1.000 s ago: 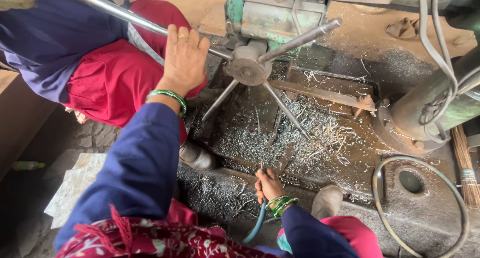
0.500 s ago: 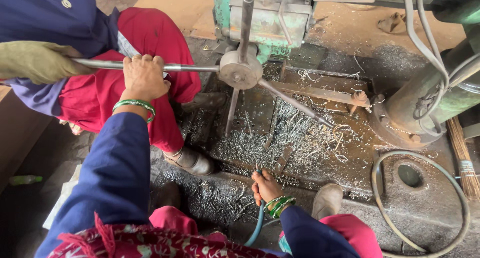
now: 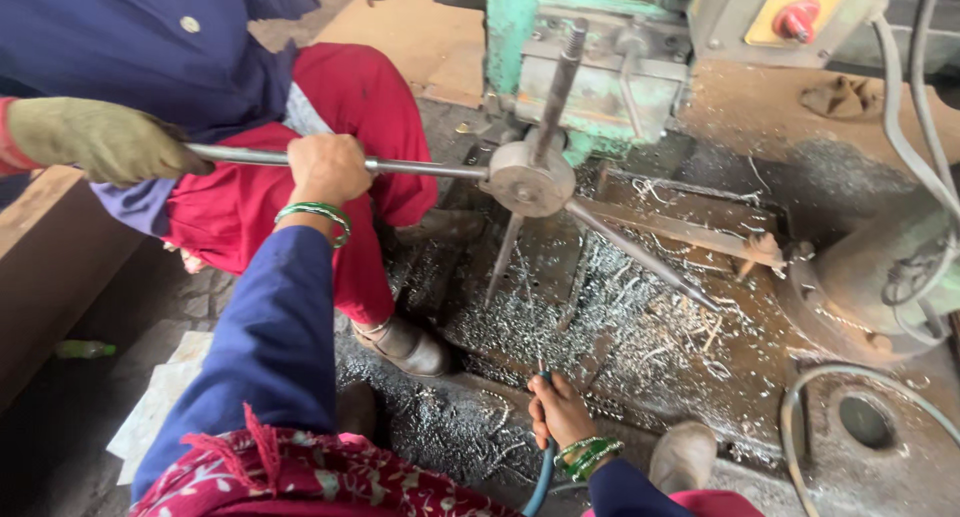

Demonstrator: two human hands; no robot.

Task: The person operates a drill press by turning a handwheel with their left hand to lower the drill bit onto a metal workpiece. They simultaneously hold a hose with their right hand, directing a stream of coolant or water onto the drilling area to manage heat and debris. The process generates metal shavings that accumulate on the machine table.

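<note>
Fingers of the left hand (image 3: 328, 167) are wrapped fully round a long bare steel spoke (image 3: 420, 165) of the machine's four-armed feed wheel, knuckles up, green bangles (image 3: 318, 215) just below on the wrist. That spoke now lies level, running from the round grey hub (image 3: 528, 179) past the left hand toward a co-worker's gloved hand (image 3: 100, 139), which is clamped on the spoke's far end, just beyond the person's own grip. A second ago the same spoke slanted upward and the left hand sat high on it; half a second ago it was nearly flat. So the wheel has been pulled round by roughly a quarter turn, two people hauling on one arm, which I take to mean the feed is being driven down hard and the stroke is well along.

Low and near the body, the right hand (image 3: 560, 409) is closed in a loose pinch on the tip of a thin blue hose (image 3: 542, 477), nozzle aimed away from the person toward the heap of curled silver metal swarf (image 3: 600, 327) on the dark machine bed. It has barely shifted across the three views. Beyond the hub, another spoke (image 3: 556, 87) stands upright against the green machine housing (image 3: 590, 47).
</note>
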